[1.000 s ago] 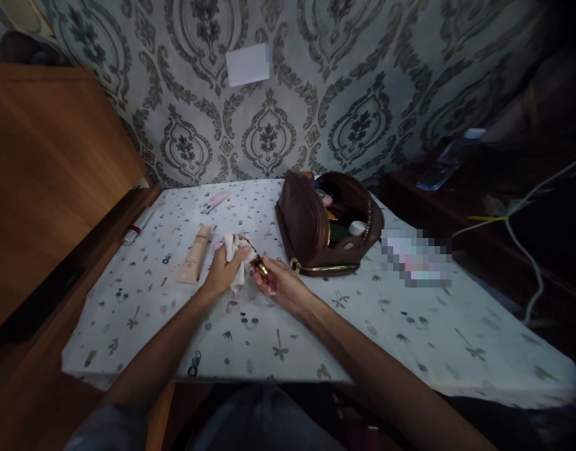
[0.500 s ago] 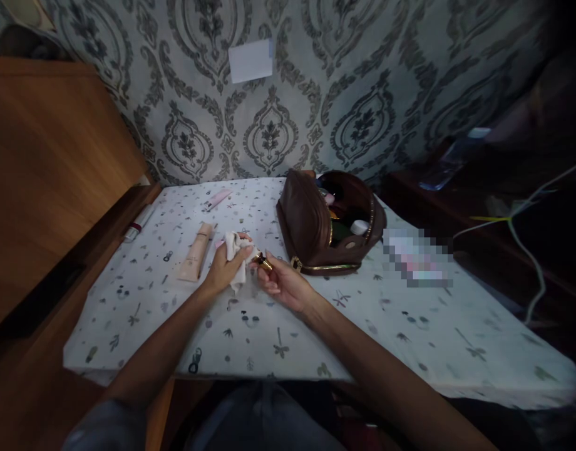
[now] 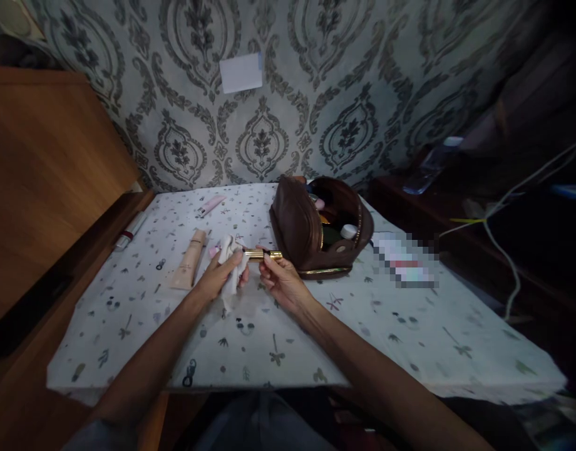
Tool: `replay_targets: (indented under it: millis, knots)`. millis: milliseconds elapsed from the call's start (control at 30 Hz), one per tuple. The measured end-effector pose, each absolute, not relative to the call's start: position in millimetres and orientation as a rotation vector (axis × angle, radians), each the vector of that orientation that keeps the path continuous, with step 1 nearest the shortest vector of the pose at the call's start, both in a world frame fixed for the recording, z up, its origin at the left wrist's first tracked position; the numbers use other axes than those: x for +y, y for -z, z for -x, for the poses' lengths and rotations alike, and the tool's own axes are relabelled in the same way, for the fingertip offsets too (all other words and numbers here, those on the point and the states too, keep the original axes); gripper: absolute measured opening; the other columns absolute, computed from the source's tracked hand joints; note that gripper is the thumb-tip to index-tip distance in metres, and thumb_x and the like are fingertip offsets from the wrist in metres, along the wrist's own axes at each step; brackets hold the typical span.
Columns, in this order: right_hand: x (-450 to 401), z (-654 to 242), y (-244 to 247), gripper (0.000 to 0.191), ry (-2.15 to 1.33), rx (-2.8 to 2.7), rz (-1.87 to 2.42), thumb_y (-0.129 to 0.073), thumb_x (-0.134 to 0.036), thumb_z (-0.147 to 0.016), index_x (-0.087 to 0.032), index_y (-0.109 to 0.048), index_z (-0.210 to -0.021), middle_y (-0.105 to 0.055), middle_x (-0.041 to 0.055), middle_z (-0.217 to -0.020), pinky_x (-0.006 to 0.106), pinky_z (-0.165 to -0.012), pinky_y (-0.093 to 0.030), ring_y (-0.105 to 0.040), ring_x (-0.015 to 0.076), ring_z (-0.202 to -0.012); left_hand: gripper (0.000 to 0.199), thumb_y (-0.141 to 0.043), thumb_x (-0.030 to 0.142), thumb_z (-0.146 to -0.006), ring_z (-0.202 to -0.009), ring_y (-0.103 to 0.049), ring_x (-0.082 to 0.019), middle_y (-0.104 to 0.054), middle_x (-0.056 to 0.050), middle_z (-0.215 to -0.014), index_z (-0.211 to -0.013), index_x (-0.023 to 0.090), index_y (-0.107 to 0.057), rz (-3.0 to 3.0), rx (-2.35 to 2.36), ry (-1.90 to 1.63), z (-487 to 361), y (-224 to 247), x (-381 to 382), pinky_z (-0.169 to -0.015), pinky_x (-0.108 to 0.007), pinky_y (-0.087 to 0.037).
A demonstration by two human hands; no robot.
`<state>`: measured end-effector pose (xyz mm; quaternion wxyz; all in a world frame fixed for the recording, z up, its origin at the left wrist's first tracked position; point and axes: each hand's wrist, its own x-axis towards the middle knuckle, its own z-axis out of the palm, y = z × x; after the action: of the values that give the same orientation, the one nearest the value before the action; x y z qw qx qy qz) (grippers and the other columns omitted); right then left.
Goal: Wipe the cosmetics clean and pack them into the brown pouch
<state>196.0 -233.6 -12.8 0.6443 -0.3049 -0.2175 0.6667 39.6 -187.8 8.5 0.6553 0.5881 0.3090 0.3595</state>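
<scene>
My left hand (image 3: 213, 277) is closed on a crumpled white cloth (image 3: 228, 291), which hangs below the fingers. A shiny gold lipstick tube (image 3: 256, 254) lies level between my hands, its left end against the cloth. On its right end, my right hand (image 3: 285, 280) has a pinch grip with thumb and fingers. Just behind my left hand, a small pink thing (image 3: 215, 251) is partly hidden. A beige squeeze tube (image 3: 188, 260) rests left of that hand, and a pink tube (image 3: 211, 205) lies farther back.
An open brown zip bag (image 3: 295, 228) with several items inside stands right of centre on the patterned tablecloth (image 3: 273, 326). To its right lies a blurred-out flat object (image 3: 405, 260). A clear bottle (image 3: 429, 169) and white cables (image 3: 504, 250) are at far right, a wooden panel (image 3: 53, 144) at left.
The lipstick tube has turned from slanting to level, and more of its length shows. My left hand with the cloth has shifted slightly left and down; the whole view has shifted a little.
</scene>
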Motion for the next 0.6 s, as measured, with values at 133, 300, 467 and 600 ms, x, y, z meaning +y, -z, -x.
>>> replay_targets:
  millis: [133, 300, 467, 600]
  knots:
    - [-233.7, -193.1, 12.7, 0.041, -1.471, -0.536, 0.697, -0.088, -0.049, -0.059, -0.019, -0.069, -0.08, -0.066, -0.001, -0.072, 0.02, -0.054, -0.045, -0.058, 0.0111, -0.066, 0.047, -0.078, 0.056, -0.068, -0.051, -0.054, -0.012, -0.06, 0.003, -0.063, -0.09, 0.019, -0.058, -1.459, 0.776, -0.747, -39.0, -4.3, -186.9, -0.049, -0.024, -0.044]
    - [-233.5, -191.3, 13.9, 0.048, -1.432, -0.601, 0.737, -0.081, -0.062, -0.063, -0.022, -0.063, -0.085, -0.066, -0.0021, -0.072, 0.024, -0.054, -0.047, -0.063, 0.016, -0.071, 0.029, -0.074, 0.041, -0.077, -0.077, -0.058, -0.015, -0.062, 0.0, -0.082, -0.089, 0.016, -0.063, -1.793, 0.8, -0.845, -42.0, -0.8, -186.5, -0.071, -0.025, -0.048]
    - [-238.7, -187.5, 16.7, 0.053, -1.487, -0.836, 0.867, -0.068, -0.072, -0.071, -0.022, -0.058, -0.083, -0.061, -0.0038, -0.061, 0.021, -0.04, -0.035, -0.054, 0.0116, -0.047, 0.036, -0.071, 0.039, -0.08, -0.078, -0.057, -0.015, -0.06, 0.001, -0.087, -0.107, 0.018, -0.058, -1.808, 0.819, -0.999, -41.3, -4.0, -186.2, -0.072, -0.025, -0.048]
    - [-241.9, -184.3, 17.5, 0.056, -1.495, -0.943, 0.974, -0.06, -0.074, -0.076, -0.019, -0.055, -0.072, -0.056, -0.0025, -0.053, 0.02, -0.037, -0.018, -0.041, 0.0077, -0.039, 0.027, -0.065, 0.041, -0.085, -0.075, -0.057, -0.015, -0.06, 0.0, -0.082, -0.095, 0.017, -0.059, -1.861, 0.762, -0.887, -41.4, -4.6, -188.0, -0.069, -0.025, -0.048]
